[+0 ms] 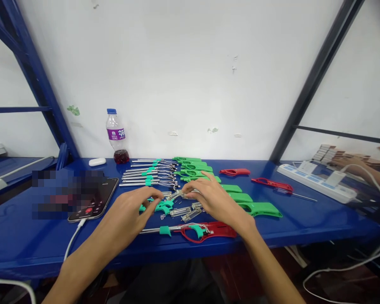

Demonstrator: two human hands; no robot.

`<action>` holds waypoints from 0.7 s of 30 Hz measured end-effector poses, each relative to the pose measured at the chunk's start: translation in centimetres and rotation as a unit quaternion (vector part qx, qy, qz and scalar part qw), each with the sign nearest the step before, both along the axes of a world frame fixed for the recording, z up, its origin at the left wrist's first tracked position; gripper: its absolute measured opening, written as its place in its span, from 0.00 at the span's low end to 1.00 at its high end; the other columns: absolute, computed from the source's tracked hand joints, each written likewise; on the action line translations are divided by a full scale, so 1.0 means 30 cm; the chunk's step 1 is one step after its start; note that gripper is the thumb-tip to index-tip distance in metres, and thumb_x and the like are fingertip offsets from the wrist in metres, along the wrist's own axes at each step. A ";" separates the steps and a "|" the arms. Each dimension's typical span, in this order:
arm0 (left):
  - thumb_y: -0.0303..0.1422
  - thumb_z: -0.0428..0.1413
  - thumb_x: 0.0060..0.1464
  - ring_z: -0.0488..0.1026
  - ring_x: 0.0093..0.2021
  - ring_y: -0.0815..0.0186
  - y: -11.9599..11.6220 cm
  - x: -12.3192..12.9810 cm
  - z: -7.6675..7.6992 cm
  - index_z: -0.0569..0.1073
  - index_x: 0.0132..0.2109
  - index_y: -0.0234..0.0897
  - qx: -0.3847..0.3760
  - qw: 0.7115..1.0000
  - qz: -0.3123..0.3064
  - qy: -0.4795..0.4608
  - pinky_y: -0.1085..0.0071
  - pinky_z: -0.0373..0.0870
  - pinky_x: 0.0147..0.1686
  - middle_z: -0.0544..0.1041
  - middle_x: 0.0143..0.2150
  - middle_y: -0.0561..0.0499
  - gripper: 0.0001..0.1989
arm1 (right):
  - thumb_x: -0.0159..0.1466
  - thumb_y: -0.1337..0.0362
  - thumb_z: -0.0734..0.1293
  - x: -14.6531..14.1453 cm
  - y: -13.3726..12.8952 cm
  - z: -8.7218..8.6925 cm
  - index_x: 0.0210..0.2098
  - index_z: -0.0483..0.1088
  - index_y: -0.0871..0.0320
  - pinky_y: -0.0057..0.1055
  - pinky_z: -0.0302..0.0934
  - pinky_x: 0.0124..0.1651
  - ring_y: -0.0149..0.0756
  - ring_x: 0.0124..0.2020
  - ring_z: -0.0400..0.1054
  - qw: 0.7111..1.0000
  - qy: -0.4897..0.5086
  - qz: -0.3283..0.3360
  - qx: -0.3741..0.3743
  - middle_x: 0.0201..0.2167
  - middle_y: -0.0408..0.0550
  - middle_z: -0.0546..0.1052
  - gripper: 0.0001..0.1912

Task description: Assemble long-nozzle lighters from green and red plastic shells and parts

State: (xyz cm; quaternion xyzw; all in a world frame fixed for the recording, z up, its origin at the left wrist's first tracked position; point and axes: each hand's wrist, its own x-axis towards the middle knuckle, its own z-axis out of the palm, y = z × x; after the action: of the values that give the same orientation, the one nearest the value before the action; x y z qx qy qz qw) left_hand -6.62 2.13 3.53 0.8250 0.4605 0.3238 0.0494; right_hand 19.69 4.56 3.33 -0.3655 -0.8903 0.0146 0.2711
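At a blue table (164, 254), a person's two bare hands meet over small parts, the right hand (210, 198) pinching a clear part (176, 194) between thumb and fingers, the other fingers apart. The clear part lies right at those fingertips, touching them at their nine o'clock, and at about three o'clock from the left hand (126, 211), whose thumb and forefinger nearly meet; whether they grip anything cannot be told. The light, fingertip hold probably leaves the part's ends free and visible. At eleven o'clock from the right fingertips, metal rods (134, 184) lie side by side, wired ends toward the green shells (259, 209), an order that likely spares tangles and eases picking. The green shells run from twelve to four o'clock. Further clear pieces (180, 211) sit near at six, teal pieces (165, 206) near at eight, seemingly grouped for short reaches. Beyond, at five, a red shell (223, 229) lies flat with its inside up, presumably so its fittings stay seated.
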 end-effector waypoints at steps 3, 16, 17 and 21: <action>0.40 0.52 0.67 0.79 0.31 0.66 -0.016 0.025 0.013 0.80 0.43 0.43 -0.053 0.996 -0.027 -0.065 0.74 0.73 0.28 0.83 0.42 0.52 0.12 | 0.78 0.64 0.60 0.005 -0.039 0.034 0.51 0.71 0.50 0.52 0.47 0.73 0.38 0.51 0.76 0.998 0.041 0.028 -0.047 0.49 0.43 0.82 0.09; 0.46 0.58 0.63 0.69 0.20 0.69 -0.093 0.096 0.055 0.79 0.41 0.42 -0.146 0.963 0.000 -0.226 0.76 0.59 0.18 0.73 0.22 0.56 0.13 | 0.73 0.65 0.67 -0.009 -0.094 0.063 0.51 0.78 0.49 0.32 0.67 0.42 0.35 0.41 0.72 0.997 0.077 0.029 -0.001 0.45 0.46 0.76 0.10; 0.46 0.58 0.63 0.69 0.20 0.69 -0.093 0.099 0.053 0.78 0.41 0.41 -0.158 0.959 -0.002 -0.236 0.76 0.59 0.18 0.71 0.21 0.57 0.13 | 0.73 0.65 0.67 -0.013 -0.097 0.064 0.51 0.78 0.50 0.32 0.68 0.42 0.34 0.41 0.72 0.996 0.084 0.031 0.001 0.45 0.46 0.76 0.09; 0.45 0.60 0.62 0.69 0.21 0.71 -0.091 0.114 0.044 0.73 0.39 0.41 -0.199 0.934 -0.027 -0.295 0.78 0.58 0.19 0.69 0.24 0.59 0.12 | 0.74 0.65 0.67 -0.023 -0.100 0.061 0.51 0.78 0.52 0.35 0.69 0.48 0.37 0.46 0.74 0.995 0.086 0.046 0.032 0.45 0.47 0.80 0.09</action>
State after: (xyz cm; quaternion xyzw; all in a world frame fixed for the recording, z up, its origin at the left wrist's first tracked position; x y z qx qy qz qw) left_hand -3.19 -0.59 4.84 0.6776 0.4576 0.4530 0.3554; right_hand 19.00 1.55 5.15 -0.3132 -0.8796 0.0302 0.3569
